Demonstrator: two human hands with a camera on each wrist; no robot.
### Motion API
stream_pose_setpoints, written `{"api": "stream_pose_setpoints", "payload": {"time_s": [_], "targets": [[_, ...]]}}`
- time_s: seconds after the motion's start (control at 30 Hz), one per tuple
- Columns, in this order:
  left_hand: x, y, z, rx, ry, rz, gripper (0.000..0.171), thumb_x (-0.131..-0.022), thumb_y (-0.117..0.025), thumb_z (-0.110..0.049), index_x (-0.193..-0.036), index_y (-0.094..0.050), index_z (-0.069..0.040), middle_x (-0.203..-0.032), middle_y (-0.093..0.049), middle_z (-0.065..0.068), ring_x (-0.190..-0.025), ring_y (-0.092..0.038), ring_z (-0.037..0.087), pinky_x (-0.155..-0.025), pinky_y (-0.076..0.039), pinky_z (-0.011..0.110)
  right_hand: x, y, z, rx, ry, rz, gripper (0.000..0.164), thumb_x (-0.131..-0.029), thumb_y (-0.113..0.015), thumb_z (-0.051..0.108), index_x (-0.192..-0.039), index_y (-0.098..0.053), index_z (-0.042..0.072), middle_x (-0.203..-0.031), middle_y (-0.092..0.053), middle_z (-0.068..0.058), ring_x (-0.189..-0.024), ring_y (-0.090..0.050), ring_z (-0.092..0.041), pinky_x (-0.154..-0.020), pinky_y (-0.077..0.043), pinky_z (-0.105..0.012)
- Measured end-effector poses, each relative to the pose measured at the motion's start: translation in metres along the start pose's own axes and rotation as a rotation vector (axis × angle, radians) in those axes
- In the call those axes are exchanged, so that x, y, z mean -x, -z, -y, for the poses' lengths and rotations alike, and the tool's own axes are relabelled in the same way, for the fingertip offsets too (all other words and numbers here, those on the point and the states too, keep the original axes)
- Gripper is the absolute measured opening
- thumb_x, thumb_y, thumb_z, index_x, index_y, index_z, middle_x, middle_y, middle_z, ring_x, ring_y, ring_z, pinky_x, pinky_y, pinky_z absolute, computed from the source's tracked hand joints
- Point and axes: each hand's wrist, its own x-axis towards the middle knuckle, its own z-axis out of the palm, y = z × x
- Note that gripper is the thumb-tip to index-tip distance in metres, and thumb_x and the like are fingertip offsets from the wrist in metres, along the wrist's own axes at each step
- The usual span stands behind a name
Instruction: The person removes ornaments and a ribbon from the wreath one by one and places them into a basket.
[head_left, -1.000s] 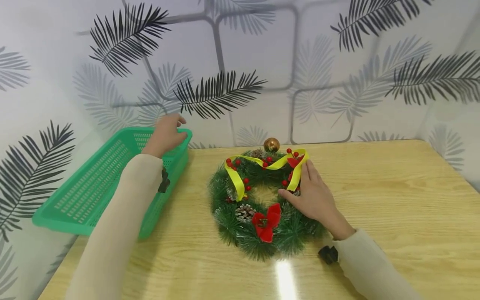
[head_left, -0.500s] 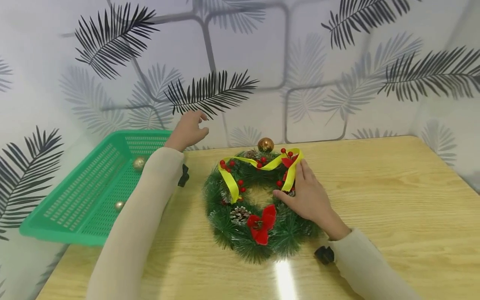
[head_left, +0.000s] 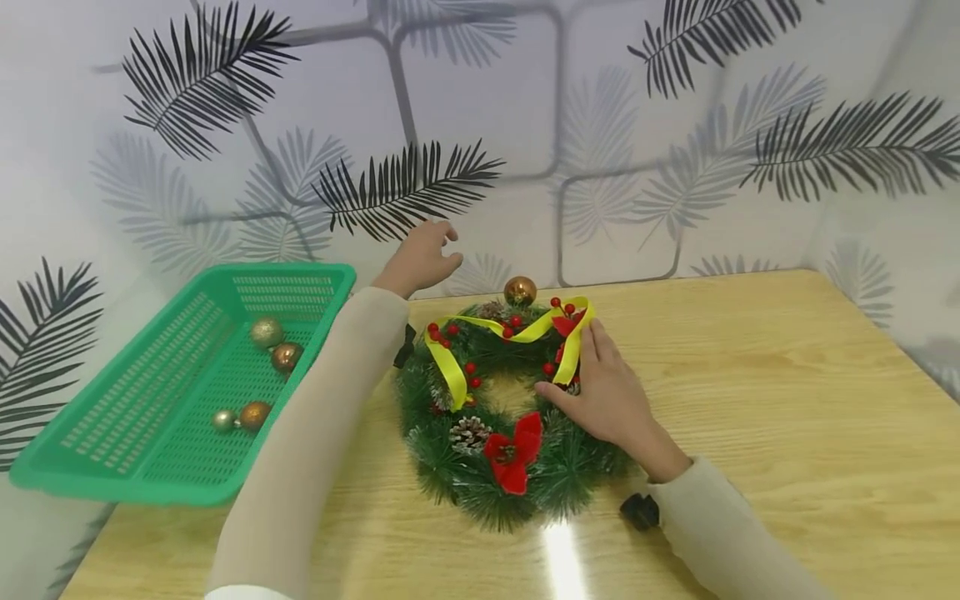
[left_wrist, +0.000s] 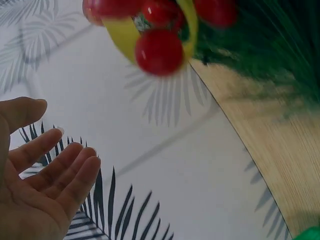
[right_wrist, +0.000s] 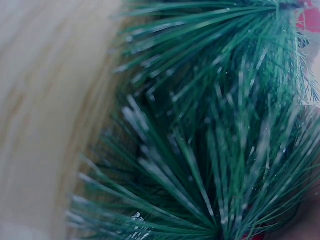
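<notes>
A green pine wreath (head_left: 502,500) lies on the table, trimmed with red berries (head_left: 470,368), a pine cone (head_left: 470,435) and a red bow-like flower (head_left: 513,454). Yellow ribbon (head_left: 448,367) winds over its far half. At its far edge sits a shiny copper ball (head_left: 520,291). My right hand (head_left: 611,398) rests on the wreath's right side, fingers straight along the ribbon. Beyond the wreath's far left, my left hand (head_left: 423,258) hovers in the air; the left wrist view shows its palm (left_wrist: 37,205) with nothing in it and the fingers loosely bent.
To the left stands a green plastic basket (head_left: 120,492) holding gold balls (head_left: 266,332) and copper balls (head_left: 256,415). A leaf-patterned wall (head_left: 480,100) rises behind the wooden table (head_left: 787,400).
My left hand has moved right, from over the basket toward the wreath's far side, uncovering the balls in the basket. The right hand stays on the wreath. The head view has shifted slightly.
</notes>
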Motion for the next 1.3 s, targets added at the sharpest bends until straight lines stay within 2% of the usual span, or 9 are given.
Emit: {"api": "stream_pose_setpoints", "payload": {"time_s": [0.33, 0.57, 0.77, 0.87, 0.97, 1.13, 1.3], "targets": [[-0.022, -0.031, -0.032, -0.012, -0.027, 0.086, 0.042, -0.098, -0.048, -0.023, -0.134, -0.048, 0.0, -0.127, -0.053, 0.02, -0.109, -0.053, 0.03, -0.094, -0.045, 0.043, 0.0, -0.001, -0.002, 0.013, -0.008, 0.002, 0.102, -0.087, -0.059, 0.056, -0.147, -0.011, -0.012, -0.156, -0.008, -0.028, -0.143, -0.017, -0.044, -0.11, -0.03, -0.056], [-0.034, -0.053, -0.043, -0.021, -0.034, 0.166, 0.047, -0.099, -0.047, -0.026, -0.139, -0.044, -0.002, -0.138, -0.049, 0.019, -0.128, -0.045, 0.032, -0.107, -0.038, 0.045, 0.002, -0.004, -0.002, 0.016, -0.009, -0.013, 0.103, -0.086, -0.059, 0.057, -0.147, -0.012, -0.012, -0.156, -0.009, -0.028, -0.142, -0.019, -0.043, -0.11, -0.031, -0.056], [-0.04, -0.068, -0.049, -0.039, -0.033, 0.189, 0.048, -0.099, -0.046, -0.025, -0.141, -0.042, -0.003, -0.141, -0.049, 0.016, -0.128, -0.048, 0.03, -0.108, -0.038, 0.042, 0.002, -0.002, -0.001, 0.017, -0.014, 0.0, 0.102, -0.087, -0.058, 0.057, -0.148, -0.011, -0.011, -0.156, -0.009, -0.027, -0.143, -0.017, -0.042, -0.111, -0.029, -0.056], [-0.041, -0.071, -0.053, -0.023, -0.041, 0.196, 0.047, -0.099, -0.047, -0.023, -0.141, -0.042, -0.003, -0.138, -0.052, 0.016, -0.12, -0.054, 0.028, -0.103, -0.043, 0.041, 0.001, 0.0, -0.001, 0.025, -0.018, -0.003, 0.103, -0.087, -0.058, 0.057, -0.148, -0.011, -0.011, -0.157, -0.008, -0.027, -0.143, -0.017, -0.042, -0.111, -0.029, -0.056], [-0.039, -0.073, -0.054, -0.053, -0.056, 0.205, 0.044, -0.098, -0.047, -0.02, -0.138, -0.045, -0.002, -0.133, -0.056, 0.016, -0.113, -0.058, 0.028, -0.1, -0.045, 0.04, 0.0, 0.001, 0.0, 0.026, -0.023, 0.005, 0.103, -0.087, -0.058, 0.058, -0.148, -0.01, -0.01, -0.157, -0.008, -0.027, -0.143, -0.016, -0.042, -0.112, -0.028, -0.055], [-0.036, -0.075, -0.051, -0.101, -0.097, 0.187, 0.039, -0.096, -0.045, -0.015, -0.131, -0.051, 0.001, -0.128, -0.059, 0.018, -0.112, -0.058, 0.03, -0.1, -0.046, 0.039, 0.001, 0.001, 0.0, 0.017, -0.032, 0.017, 0.103, -0.087, -0.058, 0.057, -0.148, -0.009, -0.01, -0.157, -0.006, -0.026, -0.144, -0.015, -0.042, -0.112, -0.027, -0.055], [-0.034, -0.073, -0.05, -0.078, -0.1, 0.164, 0.037, -0.096, -0.043, -0.013, -0.129, -0.053, 0.002, -0.126, -0.058, 0.02, -0.111, -0.056, 0.032, -0.099, -0.046, 0.04, 0.001, 0.0, 0.001, 0.01, -0.029, 0.009, 0.103, -0.087, -0.058, 0.056, -0.148, -0.009, -0.01, -0.157, -0.007, -0.027, -0.143, -0.016, -0.042, -0.112, -0.028, -0.055]]}}
